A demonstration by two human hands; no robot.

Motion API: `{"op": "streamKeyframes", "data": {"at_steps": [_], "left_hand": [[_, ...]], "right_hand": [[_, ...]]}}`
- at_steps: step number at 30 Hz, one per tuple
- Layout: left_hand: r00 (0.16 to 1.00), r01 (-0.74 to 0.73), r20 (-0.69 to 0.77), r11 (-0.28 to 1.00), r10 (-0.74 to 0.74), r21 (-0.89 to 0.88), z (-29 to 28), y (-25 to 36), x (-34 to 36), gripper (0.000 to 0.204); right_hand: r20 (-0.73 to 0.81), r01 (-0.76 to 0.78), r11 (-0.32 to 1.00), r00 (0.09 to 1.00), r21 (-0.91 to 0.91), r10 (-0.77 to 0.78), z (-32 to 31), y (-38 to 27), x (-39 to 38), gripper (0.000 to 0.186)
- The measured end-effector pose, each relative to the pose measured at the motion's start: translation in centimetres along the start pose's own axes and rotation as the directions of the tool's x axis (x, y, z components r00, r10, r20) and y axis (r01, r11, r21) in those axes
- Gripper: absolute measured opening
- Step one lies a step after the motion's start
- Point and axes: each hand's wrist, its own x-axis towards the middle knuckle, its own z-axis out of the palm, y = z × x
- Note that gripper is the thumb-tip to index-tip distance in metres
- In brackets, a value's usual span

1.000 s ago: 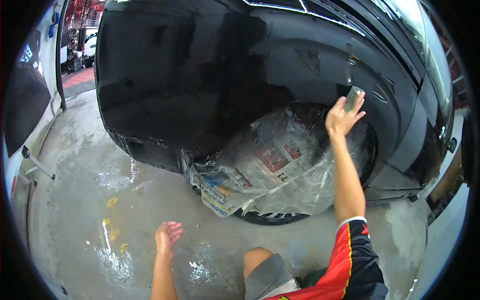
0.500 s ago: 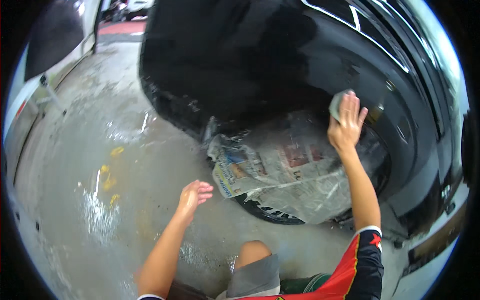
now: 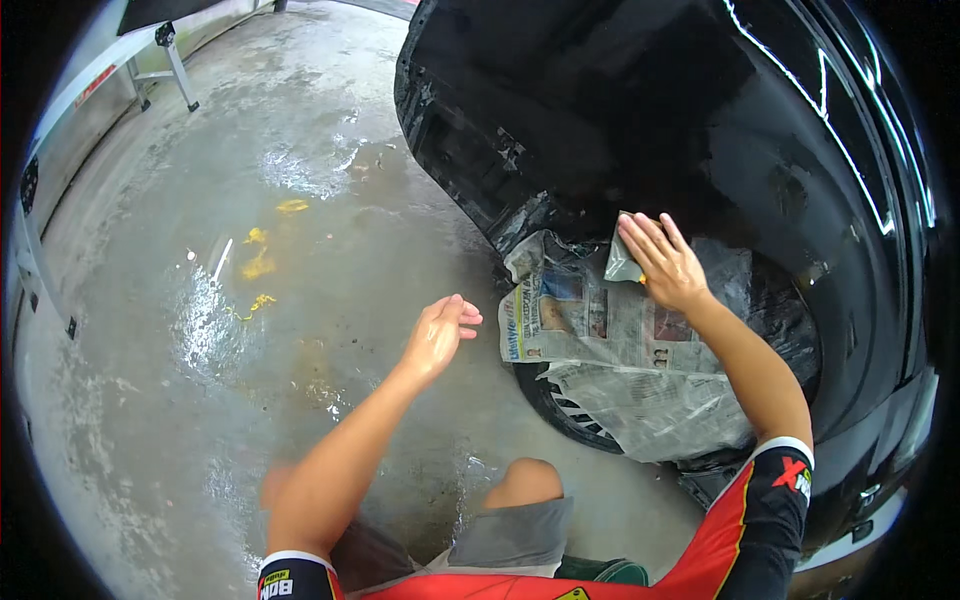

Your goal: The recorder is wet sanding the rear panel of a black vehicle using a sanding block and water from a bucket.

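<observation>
My right hand (image 3: 668,268) lies with straight fingers over a grey-green sanding sheet (image 3: 622,260), holding it at the lower edge of the black car panel (image 3: 600,120), just above the wheel. Wet newspaper (image 3: 620,315) covers the wheel arch and much of the wheel (image 3: 568,410) beneath that hand. My left hand (image 3: 437,335) hangs in the air over the floor, left of the newspaper. Its fingers are loosely bent with nothing in them.
The wet concrete floor (image 3: 330,250) carries yellow stains (image 3: 258,262). Metal-legged stands (image 3: 165,65) are along the left wall. Something round and green (image 3: 620,572) sits by my leg. The panel's bare front edge (image 3: 450,180) has scuffed patches.
My right hand has moved with the sanding sheet left and down, from the panel above the wheel arch to its lower edge. The view has shifted; my left hand remains empty.
</observation>
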Motion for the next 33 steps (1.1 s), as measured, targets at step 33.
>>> {"op": "streamKeyframes", "data": {"at_steps": [33], "left_hand": [[0.976,-0.062,-0.192,0.974,0.105,0.219,-2.4,-3.9,5.5,0.044]], "right_hand": [[-0.495,-0.928,0.336,0.219,0.159,0.841,-6.4,14.1,-8.1,0.061]]}}
